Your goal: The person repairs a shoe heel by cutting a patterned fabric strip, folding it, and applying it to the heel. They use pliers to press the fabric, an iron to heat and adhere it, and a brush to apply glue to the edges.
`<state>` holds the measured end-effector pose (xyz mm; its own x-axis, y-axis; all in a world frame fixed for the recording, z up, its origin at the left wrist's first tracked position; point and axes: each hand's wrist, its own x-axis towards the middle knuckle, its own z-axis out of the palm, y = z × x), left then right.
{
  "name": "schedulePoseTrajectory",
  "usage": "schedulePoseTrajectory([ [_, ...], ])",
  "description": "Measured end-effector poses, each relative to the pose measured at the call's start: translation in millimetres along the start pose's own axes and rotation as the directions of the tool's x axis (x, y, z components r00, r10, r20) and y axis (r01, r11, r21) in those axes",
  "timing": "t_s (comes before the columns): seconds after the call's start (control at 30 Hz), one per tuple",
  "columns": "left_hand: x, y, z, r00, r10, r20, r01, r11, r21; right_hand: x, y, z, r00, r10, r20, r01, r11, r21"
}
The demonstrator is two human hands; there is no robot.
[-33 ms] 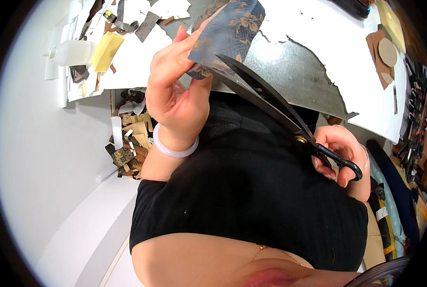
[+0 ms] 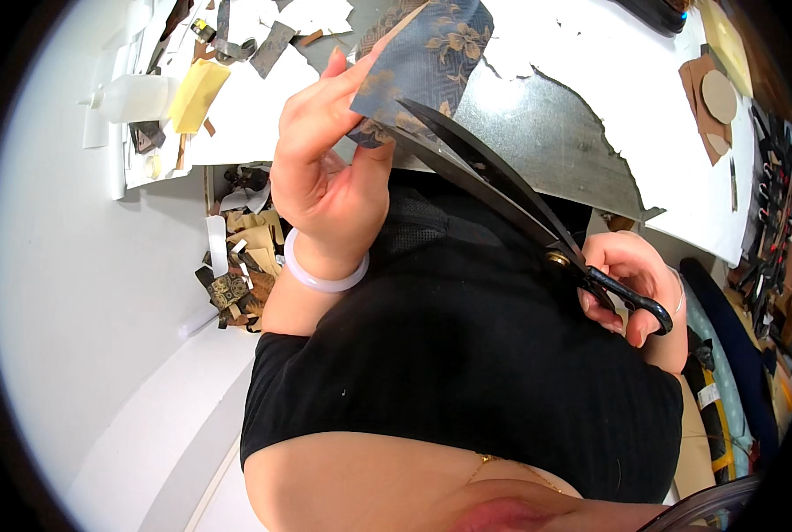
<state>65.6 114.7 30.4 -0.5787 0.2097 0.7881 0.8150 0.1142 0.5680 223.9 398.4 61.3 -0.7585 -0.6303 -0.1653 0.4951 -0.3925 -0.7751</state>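
Observation:
My left hand (image 2: 329,168), with a pale bangle at the wrist, is closed on a piece of blue-grey fabric (image 2: 436,66) with a brown and gold floral pattern. The fabric is folded or layered, and a lower flap shows near my thumb. In my right hand (image 2: 631,279) are large black scissors (image 2: 511,186), the fingers through and around the handles. Their blades stand apart and point up and left. The fabric's lower edge lies between the blade tips; whether either blade touches it I cannot tell.
A worktable with white paper (image 2: 680,191) and a grey metal plate (image 2: 538,133) lies beyond my hands. At left stand a translucent bottle (image 2: 134,97) and a yellow pad (image 2: 199,96). A heap of scraps (image 2: 241,257) sits below. Brown pieces (image 2: 702,93) and hanging tools (image 2: 768,213) are at right.

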Motion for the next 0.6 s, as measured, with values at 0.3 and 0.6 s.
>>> schedulePoseTrajectory([
  [0.3,5.4,5.3,2.0,0.999,0.025,0.040,-0.026,0.999,0.032,4.5,-0.9,2.8,0.999,-0.026,-0.027,0.027,0.999,0.029],
  [0.6,1.3,8.0,3.2,0.999,-0.039,0.031,0.040,0.999,-0.026,9.7,-1.7,1.1,1.000,-0.025,0.007,0.025,0.998,0.058],
])
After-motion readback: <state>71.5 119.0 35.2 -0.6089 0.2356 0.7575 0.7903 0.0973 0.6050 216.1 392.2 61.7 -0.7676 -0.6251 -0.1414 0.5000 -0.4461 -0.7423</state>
